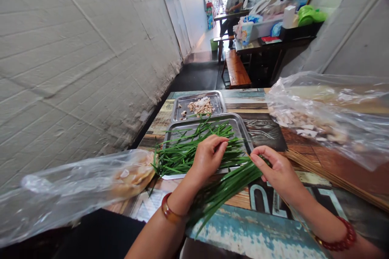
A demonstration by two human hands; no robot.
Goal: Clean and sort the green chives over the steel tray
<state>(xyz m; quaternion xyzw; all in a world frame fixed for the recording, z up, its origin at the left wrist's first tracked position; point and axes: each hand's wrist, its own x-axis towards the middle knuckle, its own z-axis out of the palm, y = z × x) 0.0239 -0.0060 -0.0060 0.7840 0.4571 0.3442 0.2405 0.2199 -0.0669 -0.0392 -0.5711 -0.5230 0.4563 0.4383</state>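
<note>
We found a left hand (209,156) and a right hand (275,166) above long, flat green leaves (229,190).

The leaves lay bunched at the near side of a plank-patterned table (234,228), placed, we judged, for easy reach. The right thumb and forefinger pinched what appeared to be a thin brown stick (249,154), presumably for fine control. The left fingertips were closed together; we could not tell what lay between them. Beyond, a rectangular silver metal tray (244,131) kept more leaves gathered; behind stood a second tray (219,105) bearing beige pieces (202,106).
</note>
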